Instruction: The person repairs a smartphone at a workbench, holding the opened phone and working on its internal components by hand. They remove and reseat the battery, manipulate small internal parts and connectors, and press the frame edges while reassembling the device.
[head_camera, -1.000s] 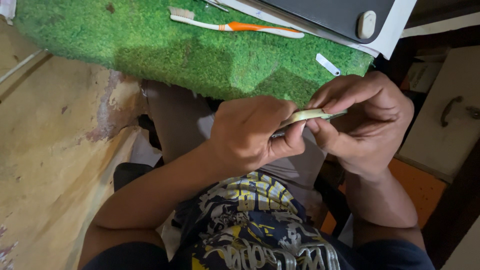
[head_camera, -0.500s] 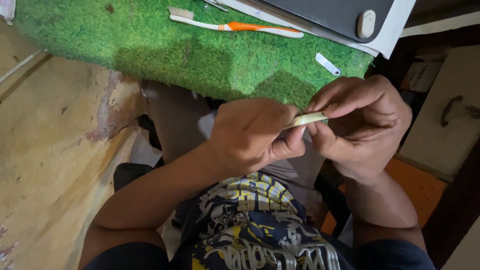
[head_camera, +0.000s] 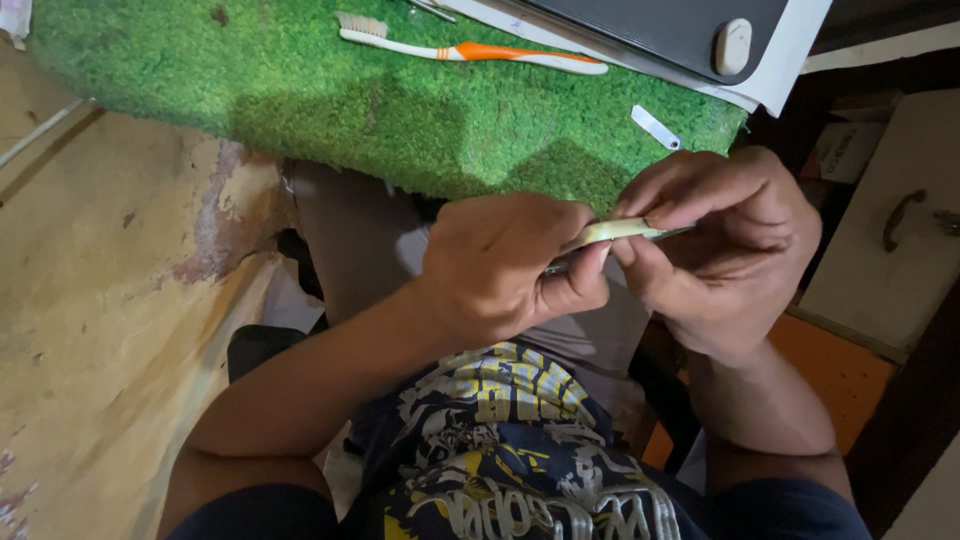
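Dim, warm indoor light. Brightest patch is the green turf mat (head_camera: 300, 110) along its far edge, lit from above and ahead; the toothbrush (head_camera: 470, 50) there reads crisp with slight glare on its white handle. Soft dark shadows fall across the mat's near edge, under both hands. Left hand (head_camera: 505, 265) and right hand (head_camera: 715, 250) evenly lit, sharp, no motion blur. The thin pale piece (head_camera: 620, 231) between them catches a small highlight. Right edge and bottom corners sink into near black, detail lost. Mild wide-angle stretch at the frame edges. Shirt print slightly soft.

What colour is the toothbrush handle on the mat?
White with an orange middle; the toothbrush shows in the head view.
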